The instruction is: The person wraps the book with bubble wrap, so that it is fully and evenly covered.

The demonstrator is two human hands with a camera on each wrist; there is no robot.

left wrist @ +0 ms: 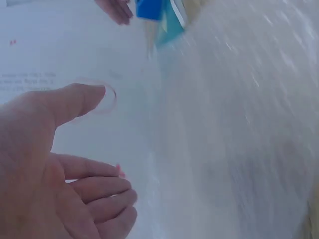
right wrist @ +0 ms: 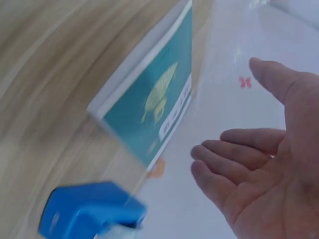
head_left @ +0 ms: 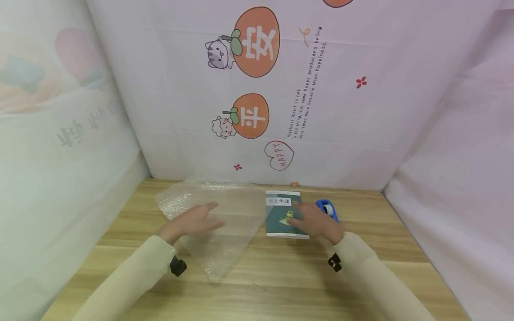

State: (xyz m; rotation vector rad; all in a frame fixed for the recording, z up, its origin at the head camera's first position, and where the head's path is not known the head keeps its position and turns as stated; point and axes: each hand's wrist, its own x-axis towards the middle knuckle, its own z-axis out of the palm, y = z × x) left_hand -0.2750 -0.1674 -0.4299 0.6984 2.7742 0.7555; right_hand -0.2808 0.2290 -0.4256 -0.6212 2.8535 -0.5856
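My left hand (head_left: 194, 221) hovers over a clear sheet of bubble wrap (head_left: 225, 243), thumb apart from the loosely bent fingers, nothing held. In the left wrist view the bubble wrap (left wrist: 234, 124) fills the right side. Over the right part of a teal booklet (head_left: 277, 225) with white edges is my right hand (head_left: 317, 220), its fingers relaxed and holding nothing. The right wrist view shows the booklet (right wrist: 154, 99) lying on the table beyond the fingertips. One corner of the bubble wrap overlaps the booklet's left edge.
A blue tape dispenser (head_left: 328, 210) sits right of the booklet, close to my right hand. Everything lies on a wooden table (head_left: 281, 285). Printed white cloth (head_left: 180, 111) walls in the table at the back and both sides.
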